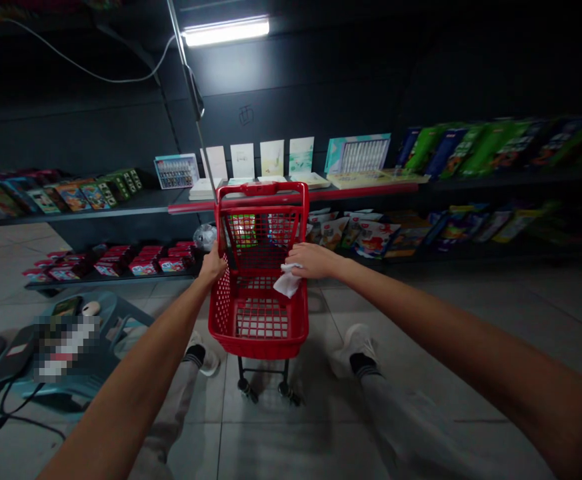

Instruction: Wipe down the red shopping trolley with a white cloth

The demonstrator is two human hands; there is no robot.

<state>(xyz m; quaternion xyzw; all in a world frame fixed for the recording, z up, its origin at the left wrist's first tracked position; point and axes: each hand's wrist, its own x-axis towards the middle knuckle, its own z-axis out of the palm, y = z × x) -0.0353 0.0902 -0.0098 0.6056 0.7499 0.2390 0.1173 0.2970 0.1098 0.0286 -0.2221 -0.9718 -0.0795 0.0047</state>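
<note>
A small red plastic shopping cart stands between my feet, its mesh basket facing me and its handle at the far side. My left hand is closed on the cart's left edge, with the fingers partly hidden. In my right hand a crumpled white cloth or tissue is held against the right side of the basket. The cloth hangs a little way down inside that side. No goods show inside the basket.
Beyond the cart runs a dark shelf with books, boxes and bagged snacks. At the left, a blue-grey plastic stool carries electronics and cables. A thin metal pole rises behind the cart.
</note>
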